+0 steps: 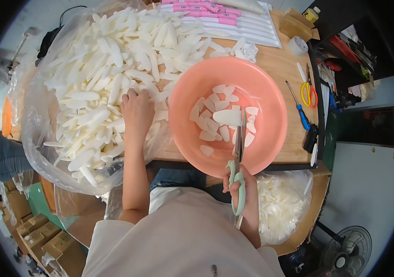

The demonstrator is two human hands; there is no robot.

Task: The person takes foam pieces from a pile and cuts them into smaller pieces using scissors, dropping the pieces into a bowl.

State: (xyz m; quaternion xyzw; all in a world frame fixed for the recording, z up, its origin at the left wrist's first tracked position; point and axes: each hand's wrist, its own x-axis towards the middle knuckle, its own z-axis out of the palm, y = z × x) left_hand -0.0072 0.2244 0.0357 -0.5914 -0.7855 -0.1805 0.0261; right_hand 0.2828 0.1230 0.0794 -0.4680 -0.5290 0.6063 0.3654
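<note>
My right hand [248, 191] grips scissors [238, 177] with pale green handles, their blades pointing up over the pink basin [274, 134]. Beside the blades is a larger white piece [227, 117] with one straight-cut end; whether it touches them or hangs above the basin floor, I cannot tell. Several small white cut tips [207, 150] lie in the basin. On the left, my left hand [137, 111] is in a heap of long, flat, white oval pieces [93, 120] on clear plastic. Its fingers are curled and the fingertips are hidden, so what they hold does not show.
A blue-handled screwdriver [303, 117] and pliers-like scissors with yellow and red handles [309, 93] lie right of the basin. Pink-labelled white strips [247, 27], a tape roll [298, 45] and a small carton [296, 24] sit behind. A bag of white pieces [284, 207] stands below the table edge.
</note>
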